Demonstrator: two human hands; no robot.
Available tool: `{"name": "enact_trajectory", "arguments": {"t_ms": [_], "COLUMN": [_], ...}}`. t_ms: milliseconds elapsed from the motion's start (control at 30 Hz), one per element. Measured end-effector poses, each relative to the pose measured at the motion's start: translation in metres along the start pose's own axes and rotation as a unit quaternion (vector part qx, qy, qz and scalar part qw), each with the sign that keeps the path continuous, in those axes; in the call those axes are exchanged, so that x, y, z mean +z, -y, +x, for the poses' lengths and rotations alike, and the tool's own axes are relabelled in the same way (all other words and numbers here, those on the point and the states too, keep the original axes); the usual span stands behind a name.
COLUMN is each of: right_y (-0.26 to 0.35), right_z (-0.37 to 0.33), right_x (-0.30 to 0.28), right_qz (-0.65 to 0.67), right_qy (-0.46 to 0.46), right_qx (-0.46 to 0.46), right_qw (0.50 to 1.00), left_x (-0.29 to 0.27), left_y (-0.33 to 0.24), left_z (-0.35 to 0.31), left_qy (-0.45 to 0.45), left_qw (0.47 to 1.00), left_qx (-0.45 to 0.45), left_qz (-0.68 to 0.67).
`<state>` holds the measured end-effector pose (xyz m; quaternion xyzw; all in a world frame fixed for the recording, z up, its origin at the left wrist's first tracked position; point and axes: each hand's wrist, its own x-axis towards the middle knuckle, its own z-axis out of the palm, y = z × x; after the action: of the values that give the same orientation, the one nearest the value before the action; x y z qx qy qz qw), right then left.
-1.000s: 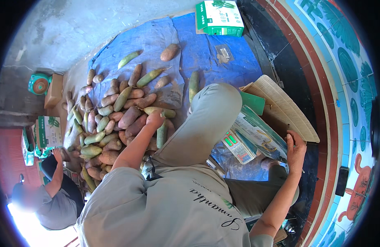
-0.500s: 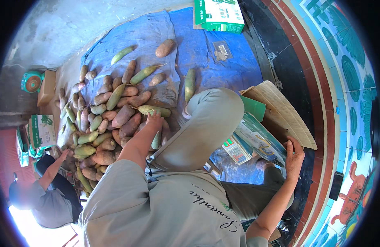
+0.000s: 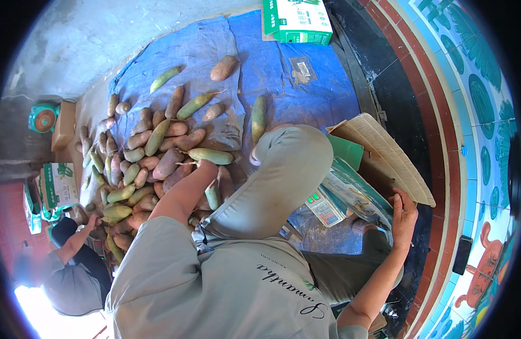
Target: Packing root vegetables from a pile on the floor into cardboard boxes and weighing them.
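Note:
My left arm stretches over a big heap of long radishes, some green and some reddish-brown. My left hand (image 3: pixel 206 167) is bent down into the heap, just below a pale green radish (image 3: pixel 211 156); its fingers are hidden. Close to it, a shorter green radish (image 3: pixel 213 194) lies beside my raised knee. On the right, my right hand (image 3: pixel 404 213) is closed on the edge of an open cardboard box (image 3: pixel 384 164), which tilts on its side with its flaps out. Whether the box holds anything cannot be seen.
A scale with a lit display (image 3: pixel 325 207) stands between my legs, beside the box. Blue tarp (image 3: pixel 283 73) covers the floor, with a green-and-white carton (image 3: pixel 297 21) at its far edge. A co-worker (image 3: pixel 79 271) reaches into the heap at lower left. A tiled ledge (image 3: pixel 441 169) runs along the right.
My left hand has let go of the pale green radish and dropped lower into the heap, nearer me. My right hand stays on the box edge.

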<state>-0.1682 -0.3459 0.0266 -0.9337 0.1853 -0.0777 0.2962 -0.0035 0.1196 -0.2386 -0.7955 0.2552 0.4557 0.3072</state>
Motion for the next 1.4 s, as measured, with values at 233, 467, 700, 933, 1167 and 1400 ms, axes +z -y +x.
{"name": "enact_trajectory", "arguments": {"t_ms": [233,467,700,933,1167,1400], "right_y": [-0.002,-0.002,0.007,0.010,0.002,0.003], "right_z": [-0.004,-0.009,-0.017,-0.023,-0.029,-0.029], "right_x": [-0.003,-0.001,-0.005,-0.001,0.007,0.009], "right_qz": [-0.003,-0.023,-0.009,-0.004,-0.103,-0.120], "right_qy": [0.006,-0.005,0.007,0.064,0.096,0.099], "right_qx": [-0.015,-0.036,-0.068,-0.092,-0.146,-0.138], "right_qw": [1.000,0.999,0.998,0.994,0.979,0.978], "left_x": [0.020,0.060,-0.010,-0.059,-0.135,-0.222], "left_y": [-0.018,-0.028,-0.001,0.045,0.060,-0.010], "left_z": [-0.015,-0.035,-0.094,-0.152,-0.206,-0.264], "left_qy": [0.001,-0.009,-0.006,-0.234,-0.512,-0.585], "left_qw": [0.997,0.991,0.980,0.916,0.746,0.583], "left_qx": [0.013,0.022,-0.012,-0.124,-0.147,0.125], "left_qz": [-0.071,-0.135,-0.199,-0.301,-0.399,-0.549]}}
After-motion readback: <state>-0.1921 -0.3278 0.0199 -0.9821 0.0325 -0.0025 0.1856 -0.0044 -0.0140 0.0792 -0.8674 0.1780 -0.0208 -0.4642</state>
